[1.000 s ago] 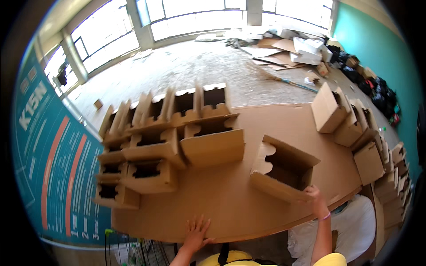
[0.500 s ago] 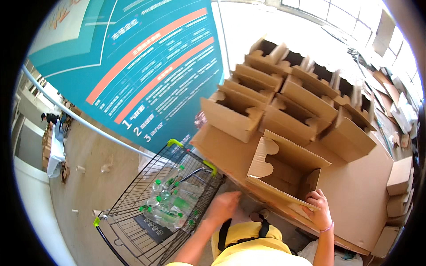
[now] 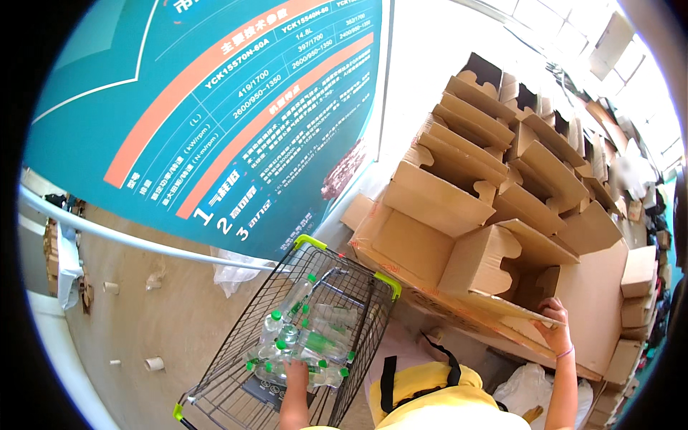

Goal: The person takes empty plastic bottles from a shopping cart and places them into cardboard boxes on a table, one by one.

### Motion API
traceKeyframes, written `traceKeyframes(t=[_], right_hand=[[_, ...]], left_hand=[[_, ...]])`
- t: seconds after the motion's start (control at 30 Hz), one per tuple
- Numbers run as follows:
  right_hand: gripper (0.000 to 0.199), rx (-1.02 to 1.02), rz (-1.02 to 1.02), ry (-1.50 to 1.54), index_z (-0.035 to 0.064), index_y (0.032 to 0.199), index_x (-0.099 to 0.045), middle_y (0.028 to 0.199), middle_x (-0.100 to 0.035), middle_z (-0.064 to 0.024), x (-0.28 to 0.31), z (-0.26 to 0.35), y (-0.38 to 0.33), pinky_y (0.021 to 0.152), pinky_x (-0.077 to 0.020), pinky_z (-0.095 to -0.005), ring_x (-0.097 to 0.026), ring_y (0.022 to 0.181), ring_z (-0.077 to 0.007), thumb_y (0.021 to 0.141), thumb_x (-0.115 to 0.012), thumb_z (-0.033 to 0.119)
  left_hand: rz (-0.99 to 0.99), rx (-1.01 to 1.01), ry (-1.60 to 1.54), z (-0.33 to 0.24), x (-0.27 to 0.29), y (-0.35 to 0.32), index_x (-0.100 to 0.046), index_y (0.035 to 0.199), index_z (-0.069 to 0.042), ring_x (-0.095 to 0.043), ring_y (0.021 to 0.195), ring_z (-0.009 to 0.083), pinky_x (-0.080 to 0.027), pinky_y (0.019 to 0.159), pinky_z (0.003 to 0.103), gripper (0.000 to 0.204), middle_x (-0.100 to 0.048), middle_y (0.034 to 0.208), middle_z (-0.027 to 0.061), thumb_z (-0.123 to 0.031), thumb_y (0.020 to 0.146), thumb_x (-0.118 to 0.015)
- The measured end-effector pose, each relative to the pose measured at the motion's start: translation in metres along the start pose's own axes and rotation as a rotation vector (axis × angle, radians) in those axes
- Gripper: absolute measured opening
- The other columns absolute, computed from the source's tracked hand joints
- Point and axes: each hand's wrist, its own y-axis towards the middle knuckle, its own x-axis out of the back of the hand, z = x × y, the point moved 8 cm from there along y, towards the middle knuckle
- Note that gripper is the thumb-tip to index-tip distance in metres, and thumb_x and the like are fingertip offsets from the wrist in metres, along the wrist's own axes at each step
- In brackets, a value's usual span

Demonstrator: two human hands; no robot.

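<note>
My left hand reaches down into a black wire shopping cart with bright green corner caps. It touches one of several clear plastic bottles with green caps lying in the cart; its fingertips are hidden, so I cannot tell whether they close on a bottle. At the near edge of a cardboard-covered table, my right hand is closed on the near right rim of an open-topped cardboard box with notched cut-outs in its side. The box's floor is mostly hidden.
Behind the held box stand rows of similar open boxes. A large teal printed banner on a pale pole rises beyond the cart. Folded cardboard is stacked at the right, and a white plastic bag lies below the table.
My left hand has moved from between the cart and table onto the bottles. My right hand still holds the box rim. The view has shifted, so everything sits differently in the picture.
</note>
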Motion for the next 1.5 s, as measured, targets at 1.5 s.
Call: traceKeyframes(t=[1.5], right_hand=[[0.010, 0.224, 0.081, -0.171, 0.0055, 0.077, -0.070, 0.092, -0.063, -0.0078, 0.005, -0.026, -0.042, 0.080, -0.0539, -0.0370, -0.058, 0.093, -0.0283, 0.069, -0.068, 0.012]], left_hand=[[-0.323, -0.894, 0.551, -0.453, 0.618, 0.006, -0.074, 0.093, -0.007, -0.069, 0.098, 0.0282, -0.056, 0.082, 0.041, 0.026, -0.072, 0.101, 0.0131, -0.017, 0.070, -0.077]])
